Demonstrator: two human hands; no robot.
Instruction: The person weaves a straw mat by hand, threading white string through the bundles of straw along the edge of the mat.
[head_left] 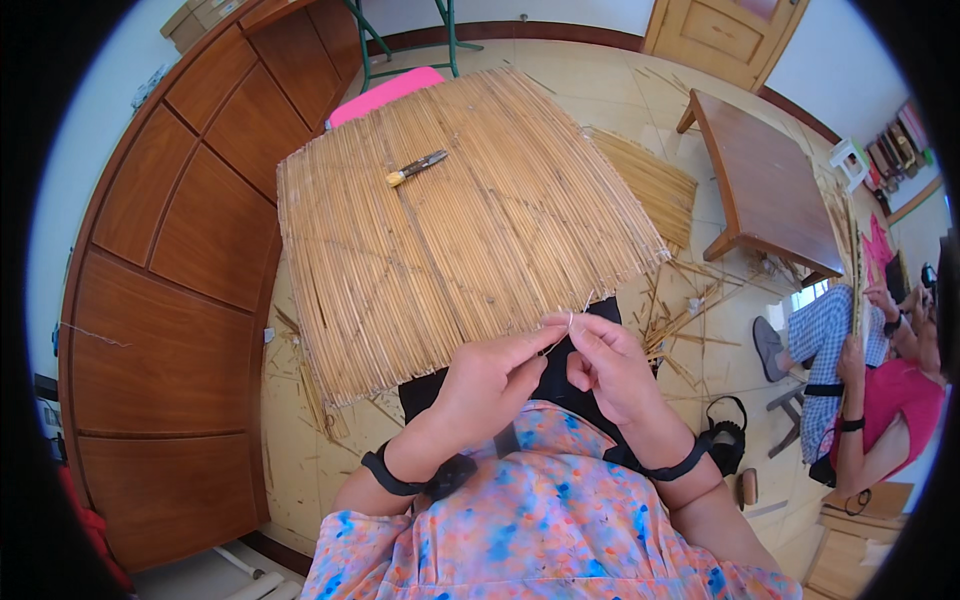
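Presently, both hands meet at the near edge of a large flat mat of pale straw-coloured reed stalks [450, 230] resting across the lap. Left hand [490, 380]: fingers curled, forefinger and thumb extended toward the right hand, tips closed on a thin pale thread or fibre [560, 335]. Right hand [605, 365]: thumb and forefinger pinched on the same strand just at the mat's edge; whether it is thread or a split stalk cannot be told. Black bands sit on both wrists.

On the mat's far half lies a small knife with a yellowish handle [415, 167], well apart from the hands. Beyond the mat, a pink seat [385, 95] shows at its far edge. Loose reed stalks [660, 180] lie on the tiled floor to the right, beside a low brown wooden table [765, 180]. At far right, another person in a pink top [890, 410] sits.
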